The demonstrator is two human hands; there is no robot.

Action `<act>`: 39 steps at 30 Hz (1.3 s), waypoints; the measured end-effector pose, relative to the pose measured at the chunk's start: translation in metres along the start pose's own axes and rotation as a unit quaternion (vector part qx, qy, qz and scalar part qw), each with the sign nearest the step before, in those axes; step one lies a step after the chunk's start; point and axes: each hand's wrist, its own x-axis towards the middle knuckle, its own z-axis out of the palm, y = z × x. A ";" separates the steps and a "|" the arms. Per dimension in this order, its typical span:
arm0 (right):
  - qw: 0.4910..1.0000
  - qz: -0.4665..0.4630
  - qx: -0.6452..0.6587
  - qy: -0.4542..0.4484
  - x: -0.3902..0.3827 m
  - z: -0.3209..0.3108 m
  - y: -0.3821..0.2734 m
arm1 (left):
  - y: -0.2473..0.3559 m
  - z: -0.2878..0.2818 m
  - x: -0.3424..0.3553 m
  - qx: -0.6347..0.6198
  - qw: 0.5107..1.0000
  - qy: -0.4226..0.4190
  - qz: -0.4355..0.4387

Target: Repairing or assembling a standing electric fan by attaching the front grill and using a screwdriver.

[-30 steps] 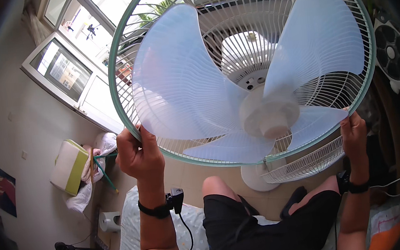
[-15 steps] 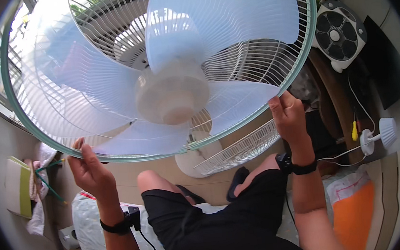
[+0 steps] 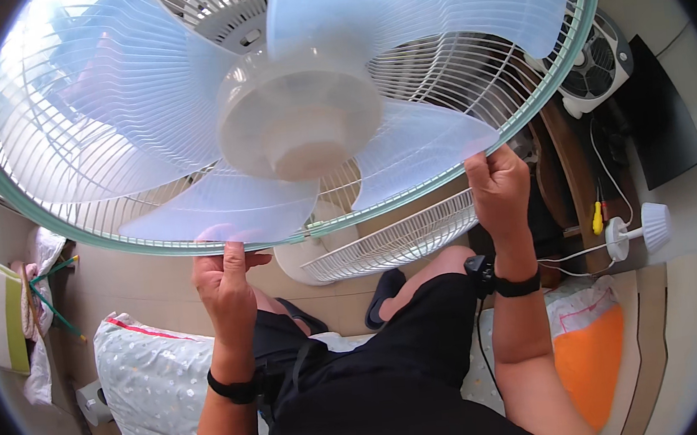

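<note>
A large fan head with a mint-green rim (image 3: 381,208), wire cage, translucent blue blades (image 3: 147,86) and pale centre hub (image 3: 297,122) fills the upper part of the head view. My left hand (image 3: 223,290) grips the rim's underside left of the bottom middle, thumb near the edge, some fingers partly hidden. My right hand (image 3: 499,190) pinches the same rim farther right, beside a blade tip. Below the fan head, a white wire grille (image 3: 392,238) leans or lies by a white base (image 3: 290,261), partly hidden.
My knees are on either side below. Around me are bedding (image 3: 141,376), an orange cushion (image 3: 589,362), a folded green-edged pad (image 3: 5,313) at left, and at right a box fan (image 3: 592,64), a dark screen (image 3: 656,116), a small white lamp (image 3: 652,228), cables and a yellow-handled tool (image 3: 597,219).
The fan head now fills more of the view's top, and the window is largely hidden. My left hand has shifted rightward along the rim, closer to its middle; my right hand keeps its hold.
</note>
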 end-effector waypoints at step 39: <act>1.000 -0.014 0.017 -0.003 -0.010 -0.005 0.037 | -0.004 0.000 0.010 0.014 0.992 -0.102 -0.076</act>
